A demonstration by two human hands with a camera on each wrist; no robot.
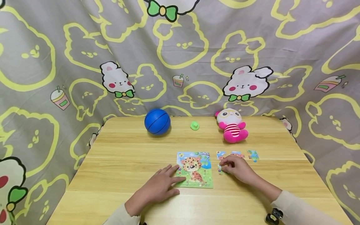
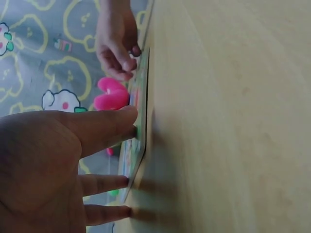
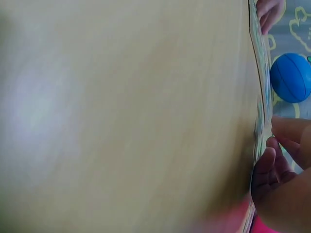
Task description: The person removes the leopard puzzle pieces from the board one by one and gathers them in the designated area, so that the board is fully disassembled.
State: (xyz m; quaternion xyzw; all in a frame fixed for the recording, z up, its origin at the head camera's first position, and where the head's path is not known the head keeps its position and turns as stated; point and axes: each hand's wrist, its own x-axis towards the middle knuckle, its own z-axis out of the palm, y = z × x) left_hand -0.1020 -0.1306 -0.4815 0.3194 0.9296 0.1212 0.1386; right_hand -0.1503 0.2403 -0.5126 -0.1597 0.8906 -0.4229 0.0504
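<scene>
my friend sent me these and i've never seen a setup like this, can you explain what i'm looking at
There is no machine here, only a person's bare hands: the left hand and the right hand. The wide picture comes from a camera worn on the head, looking forward and down. The other two come from cameras on the wrists, so the table looks turned sideways.

On the table lie a leopard puzzle, some loose pieces to its right and, farther back, a blue ball, a small green toy and a pink plush toy. The left hand touches the puzzle with spread fingers. The right hand has its fingertips at a loose piece; whether it grips that piece, I cannot tell.
</scene>
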